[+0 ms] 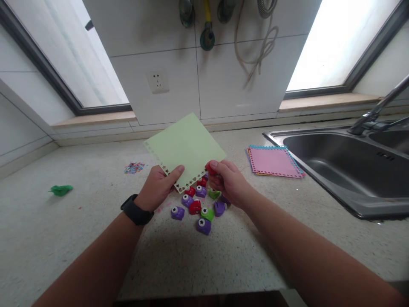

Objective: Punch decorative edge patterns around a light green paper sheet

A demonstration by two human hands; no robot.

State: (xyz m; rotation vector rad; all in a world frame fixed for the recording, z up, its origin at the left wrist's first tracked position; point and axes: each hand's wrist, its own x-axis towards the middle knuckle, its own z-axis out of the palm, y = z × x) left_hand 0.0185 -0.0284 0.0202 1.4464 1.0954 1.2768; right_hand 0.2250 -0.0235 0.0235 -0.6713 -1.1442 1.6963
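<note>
My left hand (161, 183) grips a pale green sheet of paper (190, 147) by its lower left part, thumb on top. Small shapes are punched along two of the sheet's edges. Between thumb and fingers of my right hand (228, 179) is a red craft punch (211, 166), set at the sheet's right-hand edge; its underside is hidden. Below the paper several small punches lie loose on the counter, among them a purple punch (203, 226), a red punch (194, 207) and a green punch (207, 213).
A stack of punched coloured paper (275, 162) lies to the right, beside the steel sink (338, 170) with its tap (367, 121). To the left are a heap of paper confetti (134, 167) and a crumpled green thing (60, 190). The tiled wall (179, 102) bounds the counter behind.
</note>
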